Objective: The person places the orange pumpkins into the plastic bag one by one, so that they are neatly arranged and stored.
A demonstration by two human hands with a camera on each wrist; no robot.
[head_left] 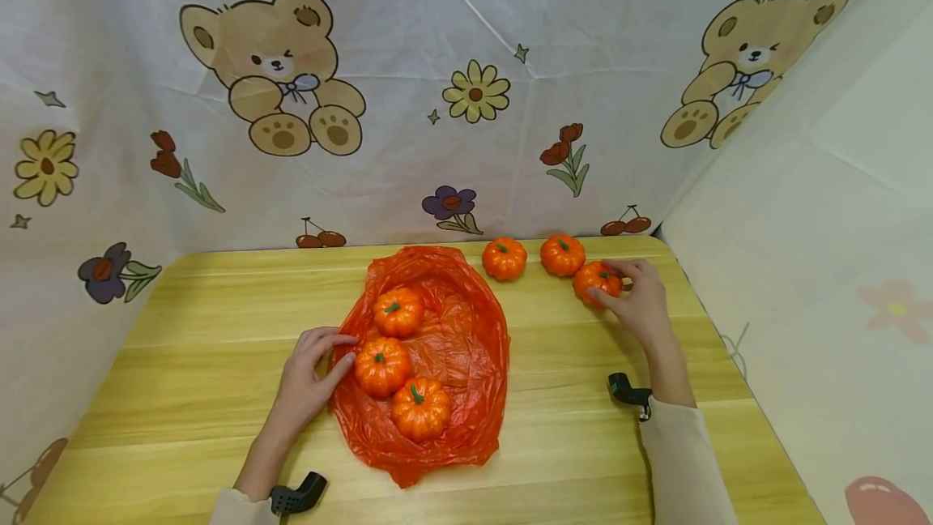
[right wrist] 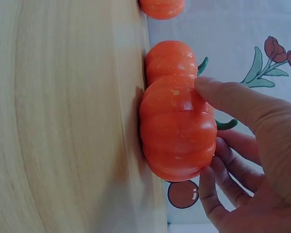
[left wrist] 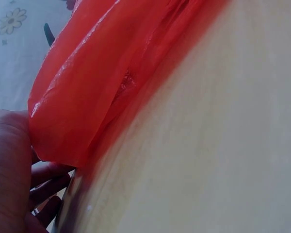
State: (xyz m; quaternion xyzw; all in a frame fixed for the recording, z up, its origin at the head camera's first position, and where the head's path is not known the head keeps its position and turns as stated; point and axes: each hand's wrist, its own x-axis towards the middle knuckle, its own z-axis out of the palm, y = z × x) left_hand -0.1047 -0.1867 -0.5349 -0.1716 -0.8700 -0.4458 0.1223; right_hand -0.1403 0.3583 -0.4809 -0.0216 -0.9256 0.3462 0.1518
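Orange on wood, pinched the rightmost pumpkin (head_left: pixel 594 285), far back on the counter (head_left: pixel 561 420), with right hand (head_left: pixel 645 300) and red bag (head_left: pixel 470 347) with left hand (head_left: pixel 309 367), seemingly securing a grip, next needing a lift.

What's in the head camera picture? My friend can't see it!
A person's right grip holds an orange pumpkin near two others. Their left grip holds an open red bag by its edge, with three pumpkins inside, on a wood-grain table.
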